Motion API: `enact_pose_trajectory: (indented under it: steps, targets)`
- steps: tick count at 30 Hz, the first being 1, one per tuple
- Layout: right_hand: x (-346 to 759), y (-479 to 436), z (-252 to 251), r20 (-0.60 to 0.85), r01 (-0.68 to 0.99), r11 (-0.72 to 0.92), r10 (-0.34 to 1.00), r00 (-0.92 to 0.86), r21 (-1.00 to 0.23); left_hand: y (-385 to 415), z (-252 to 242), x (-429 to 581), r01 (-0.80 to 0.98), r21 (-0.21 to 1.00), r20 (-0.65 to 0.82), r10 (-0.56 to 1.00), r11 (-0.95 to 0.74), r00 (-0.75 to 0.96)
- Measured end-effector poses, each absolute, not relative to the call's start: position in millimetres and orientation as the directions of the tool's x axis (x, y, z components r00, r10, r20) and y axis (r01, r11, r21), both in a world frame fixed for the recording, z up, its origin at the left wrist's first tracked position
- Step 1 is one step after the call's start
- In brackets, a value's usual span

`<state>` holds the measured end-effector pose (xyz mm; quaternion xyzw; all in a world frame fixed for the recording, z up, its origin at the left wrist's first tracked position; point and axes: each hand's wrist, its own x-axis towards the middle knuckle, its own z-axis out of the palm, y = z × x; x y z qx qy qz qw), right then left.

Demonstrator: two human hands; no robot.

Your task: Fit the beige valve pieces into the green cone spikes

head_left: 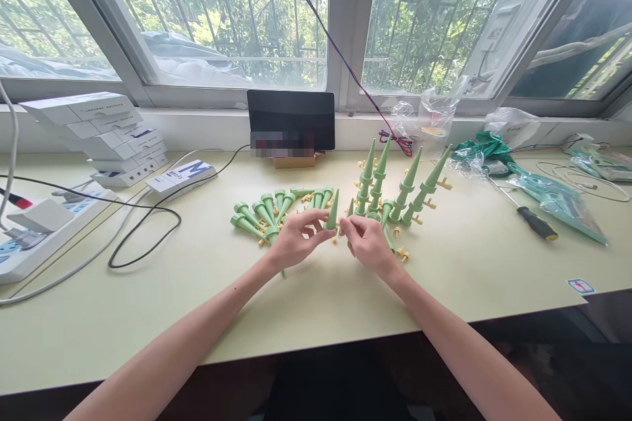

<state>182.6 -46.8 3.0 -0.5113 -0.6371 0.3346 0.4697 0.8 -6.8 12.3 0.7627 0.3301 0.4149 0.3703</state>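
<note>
My left hand (295,237) pinches a green cone-shaped spike (332,212) upright above the pale table (222,302). My right hand (366,240) is closed beside it, its fingertips at the spike's base, pinching something too small to name. Just behind the left hand lies a heap of loose green spikes (269,210). Behind the right hand stand several tall stacks of nested green spikes (395,184), with small yellow fittings (402,253) scattered around them.
A dark tablet (290,120) leans against the window sill. White boxes (106,135), a power strip (44,223) and a black cable (148,223) are at the left. A screwdriver (530,217) and green plastic bags (543,191) lie at the right.
</note>
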Motion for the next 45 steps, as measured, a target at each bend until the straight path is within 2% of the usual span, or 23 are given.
enact_pose_trajectory:
  steps: [7,11,14,19,22,25,29,34,45]
  targets:
    - [184.1,-45.6,7.2,0.031,0.029,0.035,0.988,-0.149,-0.999,-7.1,12.5,0.3,0.203,0.783,0.433,0.75,-0.588,0.499]
    - [184.5,-44.3,9.3,-0.017,-0.04,-0.025,0.98,-0.199,-0.999,-7.1,11.0,1.1,0.215,0.776,0.432,0.748,-0.593,0.504]
    - [183.1,-42.9,7.0,0.008,-0.008,0.006,0.986,-0.166,-1.0,-7.6,11.0,2.8,0.224,0.812,0.387,0.783,-0.54,0.487]
    - [181.3,-42.7,3.3,0.223,0.202,0.223,0.975,-0.022,-0.954,-7.5,14.8,4.1,0.193,0.918,0.24,0.871,-0.347,0.428]
    - [181.1,-43.8,4.8,0.307,0.258,0.3,0.951,-0.013,-0.918,-5.5,15.8,2.8,0.136,0.965,0.144,0.89,-0.223,0.433]
    - [181.2,-44.6,5.8,0.345,0.275,0.339,0.938,-0.027,-0.9,-3.8,15.2,1.9,0.078,0.984,0.11,0.888,-0.161,0.446]
    - [182.3,-45.0,4.1,0.365,0.326,0.354,0.93,-0.03,-0.876,-3.8,14.7,1.7,0.081,0.981,0.121,0.891,-0.174,0.437]
    - [184.1,-45.8,4.1,0.376,0.37,0.359,0.926,-0.028,-0.857,-3.9,14.7,0.3,0.17,0.947,0.174,0.879,-0.274,0.445]
    - [185.1,-43.6,2.2,0.313,0.335,0.292,0.95,0.008,-0.896,-4.5,8.9,0.6,0.253,0.877,0.279,0.861,-0.409,0.424]
